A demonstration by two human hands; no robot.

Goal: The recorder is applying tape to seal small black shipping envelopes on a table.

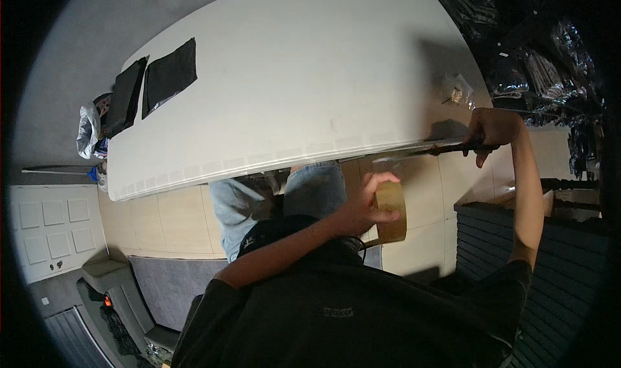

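My left hand point(363, 207) is closed round a wide roll of yellowish-brown tape point(396, 229), in front of my body and just below the table's near edge. The fingers lie over the roll's left side and top. My right hand point(495, 128) reaches out to the table's right corner. Its fingers are bent round a long, thin, dark object point(462, 148) that lies along the table edge and points left; its exact kind is unclear. Beyond that hand, a small crumpled clear plastic bag point(457, 91) rests on the white table point(297, 77).
Two stacks of flat black packages, one on the left point(125, 99) and one beside it point(169, 75), lie at the table's left end. Many shiny wrapped packages point(537, 70) fill a rack at the right. A grey sofa point(123, 290) and a white door point(58, 232) stand at left.
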